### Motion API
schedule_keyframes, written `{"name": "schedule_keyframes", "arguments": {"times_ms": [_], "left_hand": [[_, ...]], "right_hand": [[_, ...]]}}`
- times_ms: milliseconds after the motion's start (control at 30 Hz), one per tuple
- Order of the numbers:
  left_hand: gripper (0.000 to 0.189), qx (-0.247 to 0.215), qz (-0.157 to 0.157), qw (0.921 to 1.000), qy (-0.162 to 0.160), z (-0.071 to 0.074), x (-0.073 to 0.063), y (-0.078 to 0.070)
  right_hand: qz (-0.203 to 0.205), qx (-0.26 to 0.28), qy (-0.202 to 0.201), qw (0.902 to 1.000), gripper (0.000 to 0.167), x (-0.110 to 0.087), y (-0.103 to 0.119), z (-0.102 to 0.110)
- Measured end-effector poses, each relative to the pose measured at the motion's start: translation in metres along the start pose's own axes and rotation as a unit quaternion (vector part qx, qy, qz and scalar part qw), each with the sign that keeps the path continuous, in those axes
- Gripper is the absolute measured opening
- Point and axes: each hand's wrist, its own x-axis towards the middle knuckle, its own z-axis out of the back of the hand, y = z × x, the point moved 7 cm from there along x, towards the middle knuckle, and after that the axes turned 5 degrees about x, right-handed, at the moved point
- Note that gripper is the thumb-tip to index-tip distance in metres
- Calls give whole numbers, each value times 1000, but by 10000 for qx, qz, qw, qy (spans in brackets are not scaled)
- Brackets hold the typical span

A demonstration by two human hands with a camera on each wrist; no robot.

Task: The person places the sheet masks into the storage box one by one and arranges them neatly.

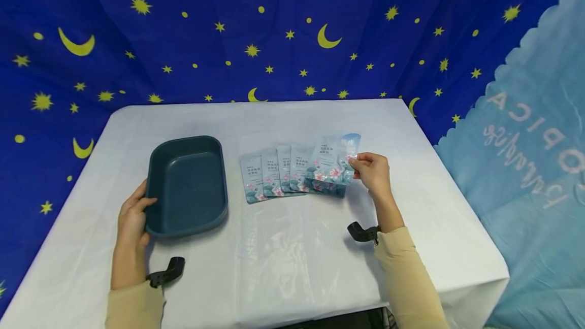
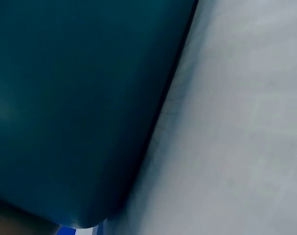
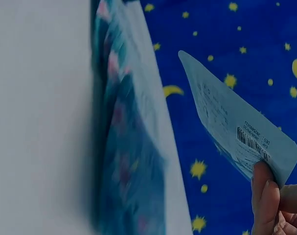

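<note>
L hand [image 1: 131,216] is gripping bin [image 1: 189,187], left; R hand [image 1: 374,170] is pinching sachet [image 1: 334,162] by right edge, prob. risking slipping w/ loose pinch.

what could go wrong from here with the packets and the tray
The held packet could slip or swing, since the right hand pinches it only near one edge. The other packets overlap in a row on the table, so a brush against them might scatter them. The tray might shift if the left hand tugs, as it grips just one side.
</note>
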Motion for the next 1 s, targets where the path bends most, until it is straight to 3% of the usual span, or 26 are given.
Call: {"name": "schedule_keyframes", "arguments": {"times_ms": [200,367,600,800,900,1000], "left_hand": [[60,57,50,10000,30,-1,0,-1],[60,125,123,9998,-11,0,0,1],[60,142,38,9999,10,1,-2,1],[59,227,74,9997,-9,1,-3,3],[59,223,29,9997,27,-1,-3,3],[58,117,-40,9999,103,-4,-3,2]], "right_hand": [[345,195,365,9985,20,-2,34,-36],[690,281,884,9933,19,-10,70,-80],[1575,-133,1761,9716,14,-37,114,-163],[2041,-375,2310,9506,14,-63,130,-224],[2138,-600,2387,9454,16,-73,133,-247],[2140,-934,2404,9422,29,-81,132,-267]]}}
